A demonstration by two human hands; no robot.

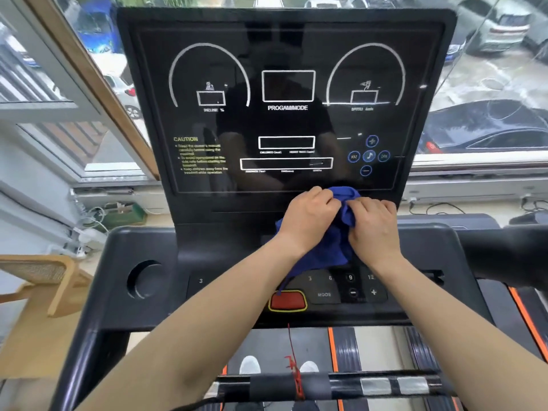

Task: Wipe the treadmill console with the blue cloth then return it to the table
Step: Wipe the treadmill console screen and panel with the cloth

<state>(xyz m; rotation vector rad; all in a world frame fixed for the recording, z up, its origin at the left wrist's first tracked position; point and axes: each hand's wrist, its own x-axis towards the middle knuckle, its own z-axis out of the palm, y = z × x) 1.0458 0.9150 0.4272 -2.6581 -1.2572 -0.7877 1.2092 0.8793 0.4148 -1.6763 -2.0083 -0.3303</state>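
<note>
The black treadmill console (287,126) stands upright in front of me, its dark screen marked with white dials and boxes. Just below the screen's lower edge, both hands hold the bunched blue cloth (326,250). My left hand (308,221) grips its upper left part. My right hand (375,226) pinches its upper right part, close beside the left. The cloth hangs down over the lower button panel (350,289), touching it near the numbered keys.
A red stop button (287,301) with a red safety cord sits below the cloth. A round cup holder (145,280) lies at the left. A wooden chair (50,280) stands at the far left. Windows surround the console. A handlebar (326,387) crosses the bottom.
</note>
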